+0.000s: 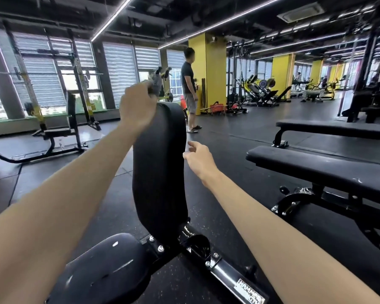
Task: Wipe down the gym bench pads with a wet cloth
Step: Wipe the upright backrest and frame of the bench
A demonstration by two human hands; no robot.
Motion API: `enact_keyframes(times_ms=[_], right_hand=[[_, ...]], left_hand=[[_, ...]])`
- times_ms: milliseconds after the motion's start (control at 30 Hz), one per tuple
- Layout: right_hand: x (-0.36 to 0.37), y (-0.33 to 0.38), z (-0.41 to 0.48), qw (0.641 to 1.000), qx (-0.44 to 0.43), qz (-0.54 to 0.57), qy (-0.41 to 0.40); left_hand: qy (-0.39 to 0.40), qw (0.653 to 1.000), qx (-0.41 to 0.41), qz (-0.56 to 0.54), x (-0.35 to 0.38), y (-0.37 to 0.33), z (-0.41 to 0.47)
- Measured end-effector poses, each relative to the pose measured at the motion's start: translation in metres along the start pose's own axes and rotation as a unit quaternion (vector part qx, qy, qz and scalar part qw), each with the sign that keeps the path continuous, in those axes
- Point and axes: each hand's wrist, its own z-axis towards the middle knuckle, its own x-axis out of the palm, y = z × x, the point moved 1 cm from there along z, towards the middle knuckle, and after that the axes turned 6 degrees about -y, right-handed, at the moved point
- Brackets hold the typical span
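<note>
Cloth (155, 83) bunched in the left hand (136, 106) tops the upright backrest pad (159, 163) for wiping; right hand (198, 156) open beside it.

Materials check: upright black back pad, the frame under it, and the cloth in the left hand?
Upright black back pad: looks like smooth vinyl or faux leather over padding, with a soft sheen and rounded edges. Glossy black frame: likely painted steel, given the sharp reflections and silver bolts. Grey cloth, bunched in the left hand: seems a textile rag, but it is blurred, so the weave is unclear.
</note>
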Motion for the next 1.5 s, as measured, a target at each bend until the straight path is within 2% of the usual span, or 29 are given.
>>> enact_keyframes(times_ms=[100,200,333,400,500,533,600,667,767,833,900,967,1067,1167,1333,1400,1500], right_hand=[[0.001,0.008,0.007,1.0,-0.006,-0.004,-0.001],[0.008,0.007,0.015,1.0,-0.018,-0.006,-0.001],[0.014,-0.001,0.024,0.999,-0.033,-0.002,-0.021],[0.013,-0.004,0.028,0.997,-0.04,-0.011,-0.059],[0.012,-0.003,0.038,0.992,-0.051,-0.005,-0.119],[0.012,0.0,0.041,0.989,-0.053,0.006,-0.135],[0.015,0.01,0.048,0.985,-0.057,0.031,-0.162],[0.02,0.025,0.057,0.98,-0.072,0.05,-0.178],[0.034,0.051,0.074,0.979,-0.106,0.029,-0.171],[0.044,0.058,0.083,0.979,-0.111,-0.042,-0.164],[0.046,0.059,0.09,0.974,-0.104,-0.113,-0.167],[0.045,0.061,0.092,0.974,-0.087,-0.134,-0.159],[0.044,0.068,0.09,0.979,-0.049,-0.128,-0.151],[0.047,0.071,0.087,0.98,-0.027,-0.133,-0.149],[0.045,0.081,0.091,0.975,0.037,-0.196,-0.099],[0.042,0.09,0.094,0.969,0.071,-0.229,-0.066],[0.037,0.106,0.101,0.962,0.132,-0.238,-0.018]], left_hand=[[0.045,0.981,0.147,0.122,0.026,0.008,-0.018],[0.003,0.965,0.215,0.148,0.051,0.009,-0.048],[-0.042,0.928,0.313,0.199,0.049,0.015,-0.075],[-0.043,0.913,0.36,0.188,0.048,0.028,-0.088],[0.007,0.892,0.439,0.106,0.046,0.051,-0.1],[0.017,0.895,0.439,0.081,0.041,0.056,-0.098],[-0.009,0.922,0.386,0.033,0.028,0.061,-0.086],[-0.067,0.956,0.287,-0.004,0.017,0.058,-0.065],[-0.094,0.978,0.185,-0.031,0.017,0.054,-0.015],[-0.056,0.981,0.18,-0.044,0.03,0.054,0.012],[0.0,0.974,0.222,-0.049,0.046,0.059,0.023],[0.049,0.959,0.277,-0.044,0.059,0.069,0.024],[0.043,0.954,0.297,-0.017,0.064,0.087,0.038],[0.05,0.975,0.214,-0.001,0.074,0.108,0.065],[0.158,0.979,0.119,0.049,0.083,0.12,0.092],[0.228,0.97,0.031,0.071,0.081,0.124,0.106],[0.34,0.935,-0.082,0.063,0.077,0.136,0.128]])
